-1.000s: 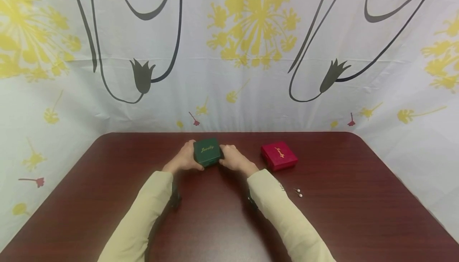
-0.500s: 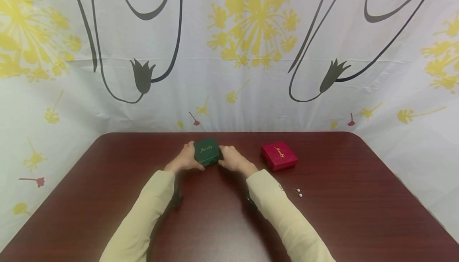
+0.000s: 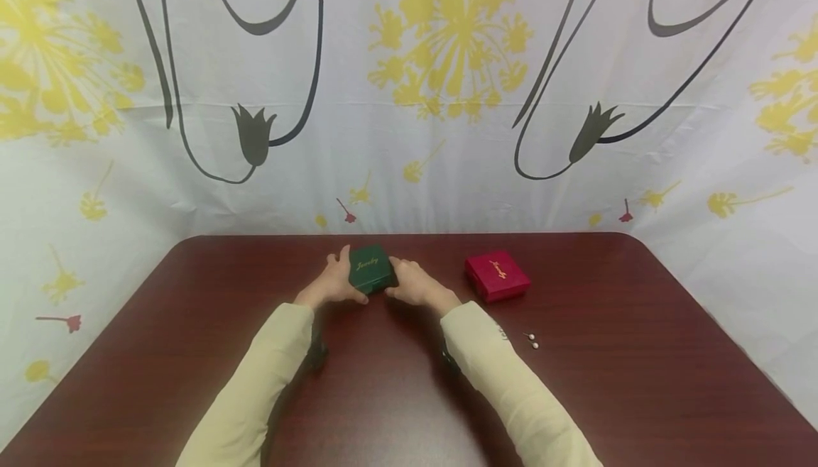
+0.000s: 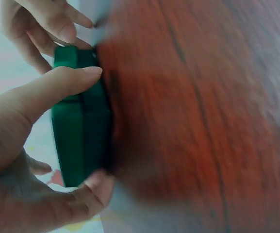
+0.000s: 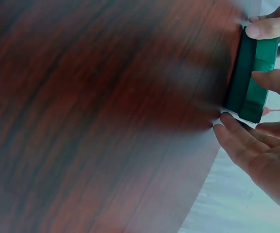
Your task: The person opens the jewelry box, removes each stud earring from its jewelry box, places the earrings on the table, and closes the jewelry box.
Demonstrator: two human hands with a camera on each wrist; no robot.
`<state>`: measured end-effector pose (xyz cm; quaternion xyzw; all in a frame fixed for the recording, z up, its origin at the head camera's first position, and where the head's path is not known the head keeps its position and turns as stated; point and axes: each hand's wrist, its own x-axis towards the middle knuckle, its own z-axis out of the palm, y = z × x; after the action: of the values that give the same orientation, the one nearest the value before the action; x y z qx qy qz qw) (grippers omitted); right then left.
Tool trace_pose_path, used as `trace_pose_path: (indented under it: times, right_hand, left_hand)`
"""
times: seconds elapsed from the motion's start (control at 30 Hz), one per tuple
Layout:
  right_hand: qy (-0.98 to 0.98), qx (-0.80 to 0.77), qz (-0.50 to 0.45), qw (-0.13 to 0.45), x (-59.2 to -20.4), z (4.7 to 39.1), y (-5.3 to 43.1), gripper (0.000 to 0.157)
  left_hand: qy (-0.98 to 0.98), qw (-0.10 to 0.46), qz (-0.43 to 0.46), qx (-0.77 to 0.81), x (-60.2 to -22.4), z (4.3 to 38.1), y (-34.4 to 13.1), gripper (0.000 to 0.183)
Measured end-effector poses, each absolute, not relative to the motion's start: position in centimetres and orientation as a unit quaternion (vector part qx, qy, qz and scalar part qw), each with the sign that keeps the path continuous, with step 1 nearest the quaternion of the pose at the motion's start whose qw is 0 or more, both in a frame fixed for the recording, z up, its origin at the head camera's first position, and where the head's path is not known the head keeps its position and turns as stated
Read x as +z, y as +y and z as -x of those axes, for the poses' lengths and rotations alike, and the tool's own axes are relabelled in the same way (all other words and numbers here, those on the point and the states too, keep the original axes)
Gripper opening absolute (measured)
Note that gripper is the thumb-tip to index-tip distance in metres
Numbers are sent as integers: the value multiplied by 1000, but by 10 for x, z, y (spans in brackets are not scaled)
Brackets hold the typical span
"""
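A closed green jewelry box (image 3: 371, 281), with gold lettering on its lid, lies near the table's back edge. My left hand (image 3: 329, 284) holds its left side; in the left wrist view the thumb (image 4: 74, 82) crosses the front of the box (image 4: 68, 141) and fingers bend round the far end. On its right side is my right hand (image 3: 417, 284). The right wrist view shows that thumb (image 5: 271, 80) on the front of the box (image 5: 256, 92), with the fingertips (image 5: 224, 119) at its side and lower edge.
A closed red jewelry box (image 3: 498, 277) stands to the right on the dark red wooden table (image 3: 383, 396). Two small pearl-headed earrings (image 3: 535, 345) lie in front of it, close to the right sleeve (image 3: 505, 375). A patterned white curtain (image 3: 409, 190) hangs behind the table.
My left hand has shifted slightly to the right and its fingers are spread wider at the back of the green box. The box has turned a little. The red box and earrings stay put.
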<state>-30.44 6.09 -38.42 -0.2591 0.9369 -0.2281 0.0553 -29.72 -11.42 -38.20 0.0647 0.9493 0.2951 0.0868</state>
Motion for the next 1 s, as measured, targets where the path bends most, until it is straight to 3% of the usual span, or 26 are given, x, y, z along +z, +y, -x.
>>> trace_pose_path:
  times: [0.37,0.67,0.83,1.0]
  right_hand:
    - [942,-211,253,62,-381,301,78,61]
    - [942,-209,256,65,-376,289,106,55]
    - [938,-209,273,32,-370,281,127,47]
    - [938,-194,285,-27,-364,276,149,43]
  left_hand:
    - [959,62,-68,269,-372,291,-113,105]
    - [951,-30,-116,287,-372,287,-104,89]
    - [934,-90,-159,305,-371,282,-91,69]
    - [921,-116,-186,322,-369,279,-77,59]
